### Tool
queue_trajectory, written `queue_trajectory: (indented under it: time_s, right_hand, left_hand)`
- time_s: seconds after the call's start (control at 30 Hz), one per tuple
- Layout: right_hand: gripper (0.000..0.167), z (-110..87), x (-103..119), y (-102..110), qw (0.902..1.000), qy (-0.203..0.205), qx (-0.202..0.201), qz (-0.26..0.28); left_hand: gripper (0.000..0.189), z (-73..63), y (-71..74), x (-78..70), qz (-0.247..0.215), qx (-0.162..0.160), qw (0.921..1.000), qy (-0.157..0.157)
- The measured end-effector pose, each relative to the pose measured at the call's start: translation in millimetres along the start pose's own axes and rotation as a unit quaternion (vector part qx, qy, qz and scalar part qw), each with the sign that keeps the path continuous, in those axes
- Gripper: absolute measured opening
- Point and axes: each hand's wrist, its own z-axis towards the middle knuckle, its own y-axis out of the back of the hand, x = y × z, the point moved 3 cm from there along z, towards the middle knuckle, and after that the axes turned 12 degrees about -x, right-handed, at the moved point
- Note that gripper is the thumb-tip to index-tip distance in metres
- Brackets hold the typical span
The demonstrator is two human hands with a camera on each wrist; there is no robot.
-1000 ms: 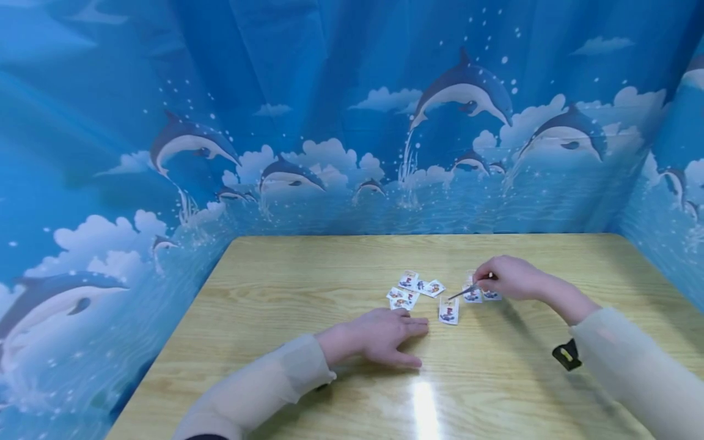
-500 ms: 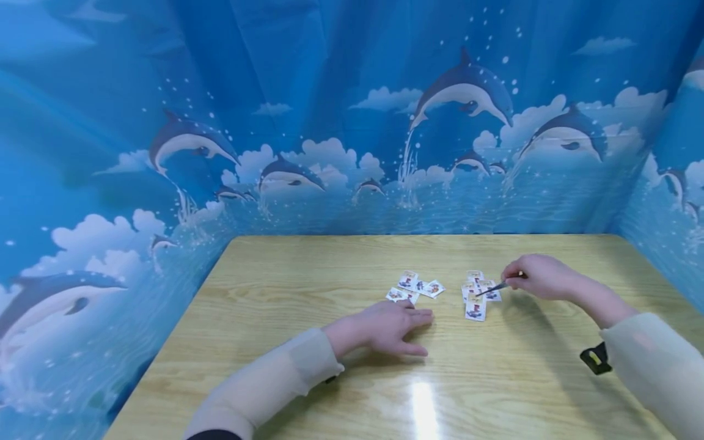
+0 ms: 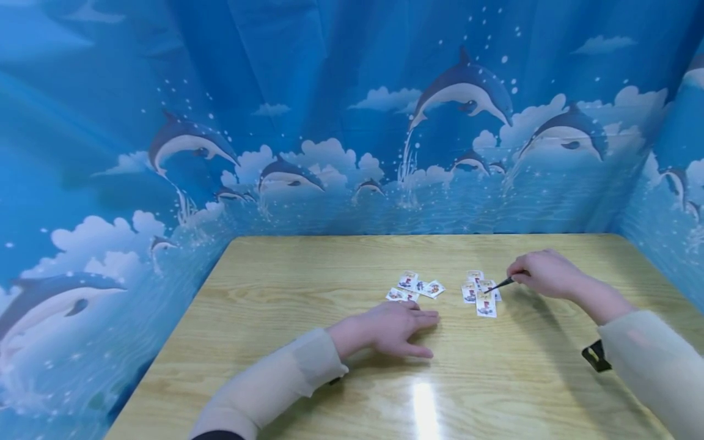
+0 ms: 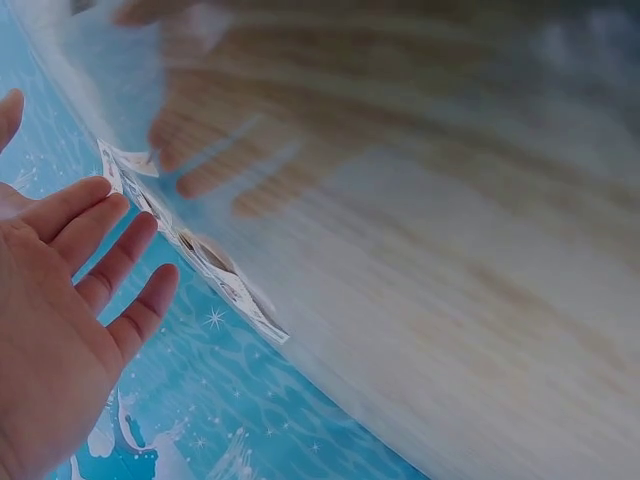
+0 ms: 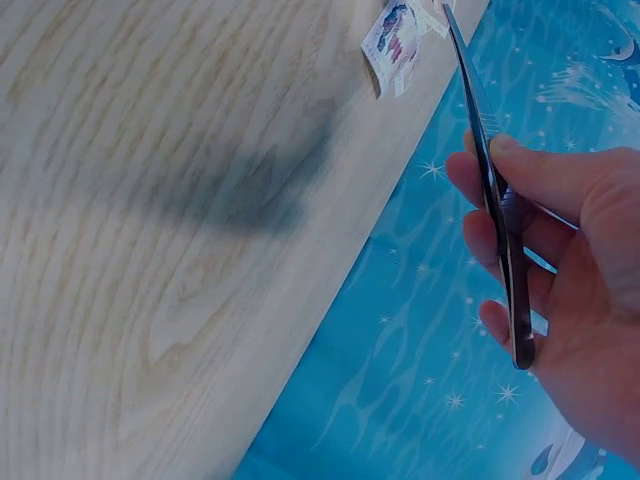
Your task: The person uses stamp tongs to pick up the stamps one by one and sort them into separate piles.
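My right hand (image 3: 544, 274) pinches dark metal tweezers (image 5: 497, 190) between thumb and fingers. In the head view the tweezer tips reach the upper part of a small white printed card (image 3: 486, 307), which overlaps several like cards (image 3: 469, 293) in the right-hand cluster. My left hand (image 3: 393, 328) is spread over the table with its fingers extended, holding nothing. Right beyond its fingertips lies the left cluster of printed cards (image 3: 407, 280), partly hidden by the hand. The left wrist view shows these cards (image 4: 200, 258) edge-on past the straight fingers.
Both clusters lie on a light wood-grain table (image 3: 286, 281), with bare wood between them. A blue dolphin-print curtain (image 3: 330, 122) hangs behind the table and along its sides. Bright glare (image 3: 425, 409) marks the front of the tabletop.
The right hand has moved right with the tweezers, bringing one card from beside the left cluster onto the right cluster. The left hand has shifted slightly right.
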Motion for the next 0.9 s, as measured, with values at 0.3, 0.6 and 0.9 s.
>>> queue_trajectory:
  time_s: [0.3, 0.6, 0.9]
  right_hand:
    - [0.013, 1.8, -4.0, -3.9, 0.9998, -0.015, 0.012, 0.003]
    - [0.014, 2.4, -6.5, -6.3, 0.9998, -0.016, 0.012, 0.006]
    - [0.017, 3.4, -5.0, -4.0, 0.9997, -0.013, -0.016, 0.008]
  left_hand:
    - [0.077, -0.9, -1.3, 0.6, 0.005, -0.005, 1.0000, -0.004]
    - [0.077, -2.6, -0.8, -0.1, 0.004, -0.006, 1.0000, -0.006]
    - [0.075, -8.9, 3.1, 3.3, 0.001, -0.012, 0.9999, 0.000]
